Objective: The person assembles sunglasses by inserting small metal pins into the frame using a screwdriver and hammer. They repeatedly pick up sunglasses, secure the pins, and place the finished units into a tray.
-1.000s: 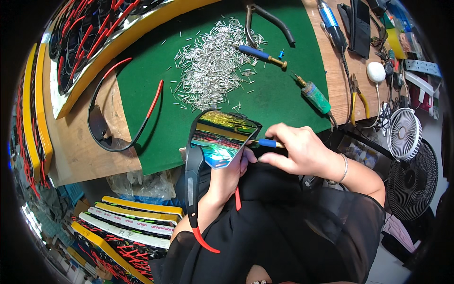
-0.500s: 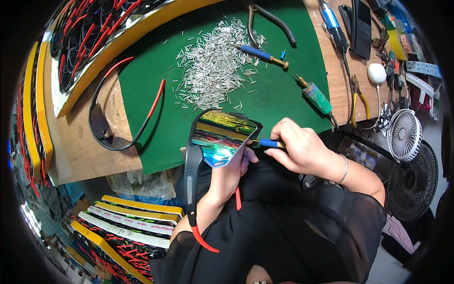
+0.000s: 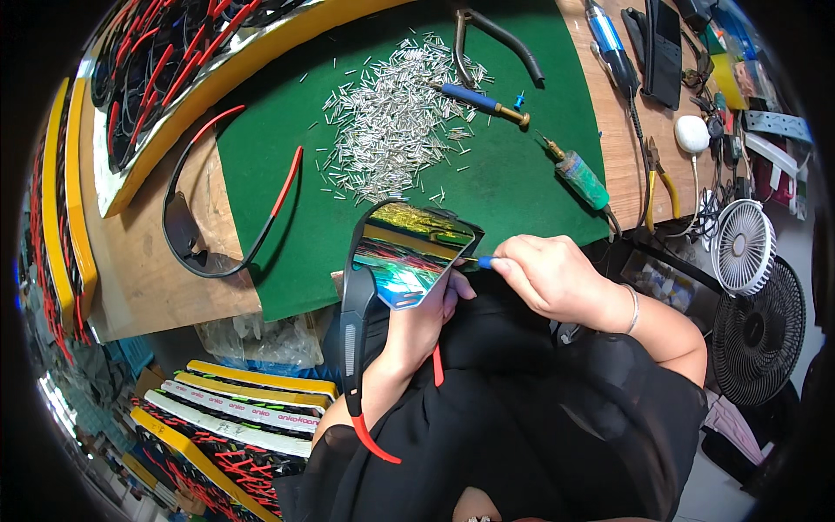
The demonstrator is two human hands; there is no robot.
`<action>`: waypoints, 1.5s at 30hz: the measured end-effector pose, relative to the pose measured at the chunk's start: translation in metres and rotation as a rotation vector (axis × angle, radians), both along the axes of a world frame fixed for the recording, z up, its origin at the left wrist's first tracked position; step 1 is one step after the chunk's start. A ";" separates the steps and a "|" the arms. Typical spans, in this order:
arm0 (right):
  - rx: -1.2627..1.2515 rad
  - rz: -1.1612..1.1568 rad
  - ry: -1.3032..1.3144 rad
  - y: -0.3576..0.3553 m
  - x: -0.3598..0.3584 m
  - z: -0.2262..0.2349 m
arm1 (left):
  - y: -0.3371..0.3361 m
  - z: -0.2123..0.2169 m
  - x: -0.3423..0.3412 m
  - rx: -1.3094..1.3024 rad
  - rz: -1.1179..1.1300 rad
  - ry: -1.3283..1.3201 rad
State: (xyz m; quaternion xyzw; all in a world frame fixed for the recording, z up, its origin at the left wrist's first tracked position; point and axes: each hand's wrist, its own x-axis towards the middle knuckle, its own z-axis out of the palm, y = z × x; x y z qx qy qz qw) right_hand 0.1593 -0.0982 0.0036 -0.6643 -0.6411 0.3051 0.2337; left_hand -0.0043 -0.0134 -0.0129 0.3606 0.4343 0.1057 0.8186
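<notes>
My left hand (image 3: pixel 422 324) is closed around a pair of sport sunglasses (image 3: pixel 405 252) with a mirrored lens, a black frame and red temple tips. The lens hides part of that hand's fingers. In my right hand (image 3: pixel 550 277) is a small blue-handled screwdriver (image 3: pixel 485 262), mostly covered by the fingers. Its thin shaft points left and meets the hinge corner of the sunglasses; the exact tip contact is too small to make out. Beyond them a heap of small silver pins (image 3: pixel 391 122) lies on the green mat (image 3: pixel 287 261).
Dark sunglasses (image 3: pixel 183 228) lie at left, beside a yellow-edged tray (image 3: pixel 174 139) of frames. Past the pins are pliers (image 3: pixel 500 36), another blue screwdriver (image 3: pixel 474 97) and a green-handled tool (image 3: pixel 581 179). Yellow-handled pliers (image 3: pixel 666 191) and fans (image 3: pixel 746 245) stand right; stacked trays (image 3: pixel 235 409) sit lower left.
My right hand has turned and its fingers have shifted left along the screwdriver, covering more of the blue handle. The sunglasses and my left hand have hardly moved.
</notes>
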 end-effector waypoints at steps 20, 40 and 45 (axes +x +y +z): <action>-0.082 0.029 -0.001 -0.005 0.001 -0.002 | 0.000 -0.001 0.001 -0.015 0.004 -0.014; -0.039 -0.034 0.110 -0.005 -0.003 0.003 | 0.002 -0.001 -0.003 -0.011 -0.078 0.029; -0.093 -0.174 0.201 -0.001 -0.009 0.019 | 0.001 -0.001 -0.006 -0.018 -0.084 0.039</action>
